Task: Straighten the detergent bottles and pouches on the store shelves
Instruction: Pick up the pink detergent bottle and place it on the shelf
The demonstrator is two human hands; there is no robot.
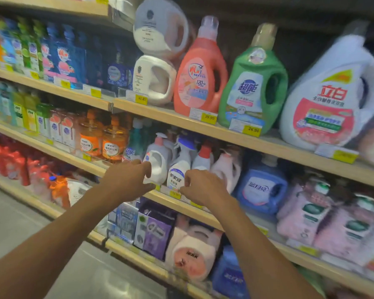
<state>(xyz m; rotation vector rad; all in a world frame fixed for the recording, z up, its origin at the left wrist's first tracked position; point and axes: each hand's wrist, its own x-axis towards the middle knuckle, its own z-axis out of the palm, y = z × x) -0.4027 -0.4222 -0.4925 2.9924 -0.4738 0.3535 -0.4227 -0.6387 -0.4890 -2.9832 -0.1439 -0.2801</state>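
On the third shelf stands a small white handled jug with a pink cap. A white spray bottle with a blue trigger is right beside it. My left hand is spread in a wide C, and its fingertips and thumb reach the jug's left edge without closing on it. My right hand hovers just right of the spray bottle with fingers loosely curled and holds nothing. Behind it are a red-capped white bottle and a pale pink jug.
The shelf above carries big red, green and white detergent bottles and two stacked white jugs. A blue jug and pink pouches sit to the right. Orange pump bottles stand left, boxes and pouches below.
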